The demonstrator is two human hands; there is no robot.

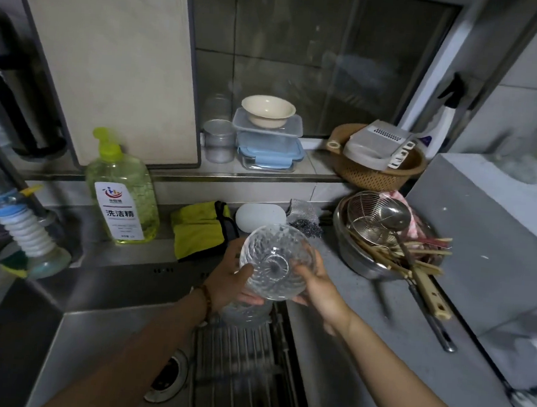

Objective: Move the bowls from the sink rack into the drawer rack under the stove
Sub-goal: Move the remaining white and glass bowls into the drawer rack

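We see a clear patterned glass bowl (277,261) held up in the air above the far end of the sink rack (242,362), tipped so that its round foot faces us. The left hand (229,277) grips it from the left, thumb across the outer wall and the other fingers (246,299) curled underneath. The right hand (315,284) holds the opposite side, its fingers wrapped round the rim and wall. Both sets of fingers are clamped on this bowl.

Just under it, a second glass bowl (245,314) sits on the rack's bars, partly hidden by the left hand. The rack lies across the right part of the steel sink (88,349).

A beaded bracelet (206,298) circles the left wrist. Behind the sink stand a bottle of green dish soap (123,188) and a yellow cloth (199,230). To the right, on the grey surface (361,355), a steel basin (353,258) holds a wire strainer, a ladle and chopsticks. On the window ledge a cream bowl (268,110) rests on stacked lidded containers.
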